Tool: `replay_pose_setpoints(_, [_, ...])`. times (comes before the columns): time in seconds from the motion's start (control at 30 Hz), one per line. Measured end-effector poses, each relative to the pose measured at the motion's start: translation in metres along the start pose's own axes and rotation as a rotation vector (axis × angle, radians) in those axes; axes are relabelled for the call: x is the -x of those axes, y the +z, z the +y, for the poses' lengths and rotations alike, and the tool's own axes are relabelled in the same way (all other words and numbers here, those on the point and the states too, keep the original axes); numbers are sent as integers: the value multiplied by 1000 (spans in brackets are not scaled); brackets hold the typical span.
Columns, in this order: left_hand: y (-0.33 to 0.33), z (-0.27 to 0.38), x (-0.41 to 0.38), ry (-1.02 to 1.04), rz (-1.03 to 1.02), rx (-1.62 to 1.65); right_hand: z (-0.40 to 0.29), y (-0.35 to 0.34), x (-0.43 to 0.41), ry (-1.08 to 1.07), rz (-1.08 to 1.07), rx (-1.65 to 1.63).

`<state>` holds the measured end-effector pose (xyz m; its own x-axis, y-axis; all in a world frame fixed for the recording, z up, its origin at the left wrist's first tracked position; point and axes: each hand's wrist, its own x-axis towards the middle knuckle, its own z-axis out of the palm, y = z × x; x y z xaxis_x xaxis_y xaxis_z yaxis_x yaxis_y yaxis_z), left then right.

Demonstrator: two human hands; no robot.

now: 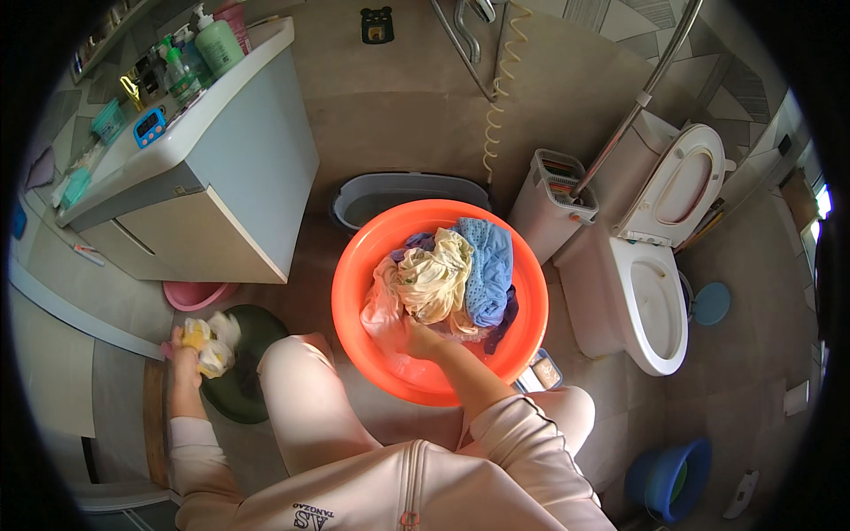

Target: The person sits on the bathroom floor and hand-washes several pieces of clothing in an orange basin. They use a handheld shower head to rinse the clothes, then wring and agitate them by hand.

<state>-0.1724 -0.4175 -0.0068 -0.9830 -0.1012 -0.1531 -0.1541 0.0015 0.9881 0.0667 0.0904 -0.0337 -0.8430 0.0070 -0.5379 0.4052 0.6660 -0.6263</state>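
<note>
An orange plastic basin (pixel 346 299) stands before me with wet laundry inside. A cream garment (pixel 435 275) is bunched in its middle, beside a blue dotted garment (pixel 488 265) and a pale pink garment (pixel 383 299). My right hand (pixel 415 338) reaches into the basin at the lower end of the pink garment; its fingers are blurred, so a grip cannot be made out. Off to the left, my left hand (pixel 186 355) grips a white and yellow cloth (pixel 214 355) over a dark green basin (pixel 242 405).
Behind the orange basin sits a grey tub (pixel 412 179), with a mop bucket (pixel 541 192) and toilet (pixel 654 318) to its right. A vanity cabinet (pixel 246 152) rises at left above a pink basin (pixel 196 295). A soap box (pixel 546 372) and blue bucket (pixel 664 481) lie right of my legs.
</note>
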Motion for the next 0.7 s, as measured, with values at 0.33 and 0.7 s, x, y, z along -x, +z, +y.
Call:
replay_pose_setpoints(0.33, [244, 69, 109, 175, -638, -99, -7, 11, 22, -24, 136, -637])
replay_pose_setpoints(0.7, [375, 43, 205, 813, -1265, -702, -46, -112, 157, -341, 207, -415])
